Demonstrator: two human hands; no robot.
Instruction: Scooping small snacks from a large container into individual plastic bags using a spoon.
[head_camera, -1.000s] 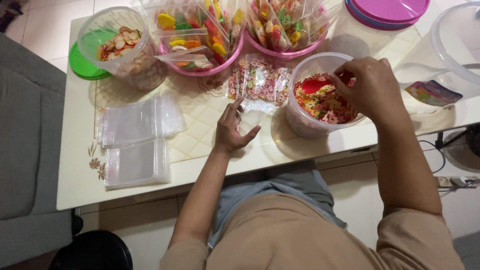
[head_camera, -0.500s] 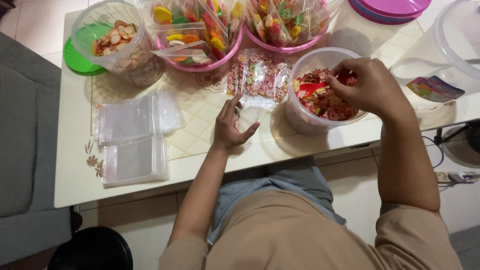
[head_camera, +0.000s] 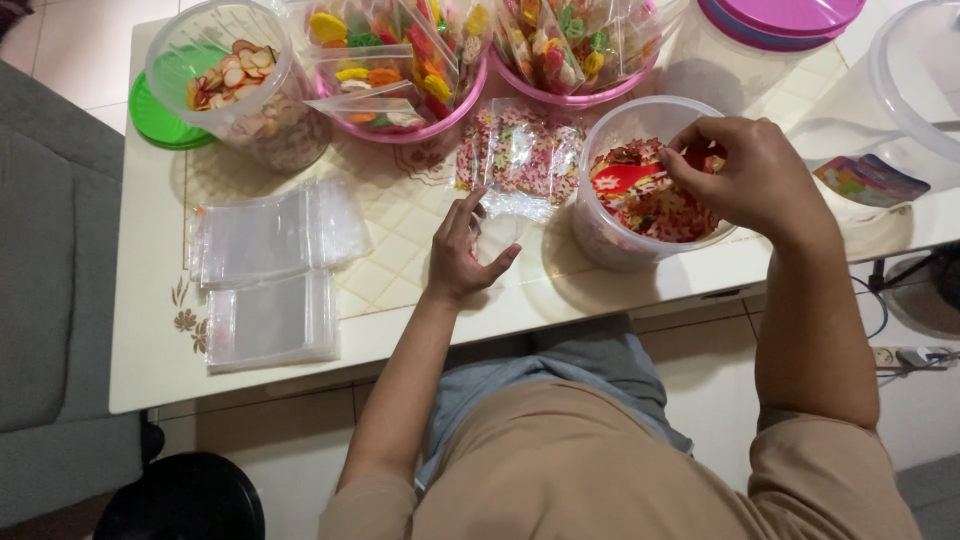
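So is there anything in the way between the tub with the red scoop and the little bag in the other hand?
Nothing visible. The right hand holds the red scoop inside the tub. The left hand holds the little clear bag just beside it, with only bare table between them.

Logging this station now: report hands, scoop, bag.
Left hand holding open small clear bag. Right hand gripping red scoop in tub. Nothing in the way.
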